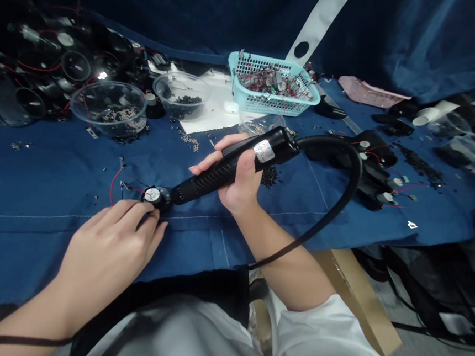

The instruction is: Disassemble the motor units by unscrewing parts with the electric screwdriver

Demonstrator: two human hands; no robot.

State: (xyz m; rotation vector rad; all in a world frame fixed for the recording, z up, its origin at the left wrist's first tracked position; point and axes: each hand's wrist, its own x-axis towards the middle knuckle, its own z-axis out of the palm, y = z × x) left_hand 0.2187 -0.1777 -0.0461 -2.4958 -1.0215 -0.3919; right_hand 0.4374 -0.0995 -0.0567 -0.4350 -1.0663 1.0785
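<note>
My right hand (237, 178) is wrapped round a black electric screwdriver (226, 166) with a thick black cable (344, 193) looping off to the right. The tool's tip points down-left onto a small round black part (153, 195) with a white disc on top and thin red wires. My left hand (111, 239) rests on the blue cloth (54, 184), its fingers pinching that small part from the near side to steady it.
Two clear plastic bowls (110, 106) (182, 93) with small dark parts stand at the back left. A turquoise basket (271, 81) of wired parts sits behind the tool. Black housings (30, 71) are piled far left, more black parts (375, 168) lie right, and loose screws dot the cloth.
</note>
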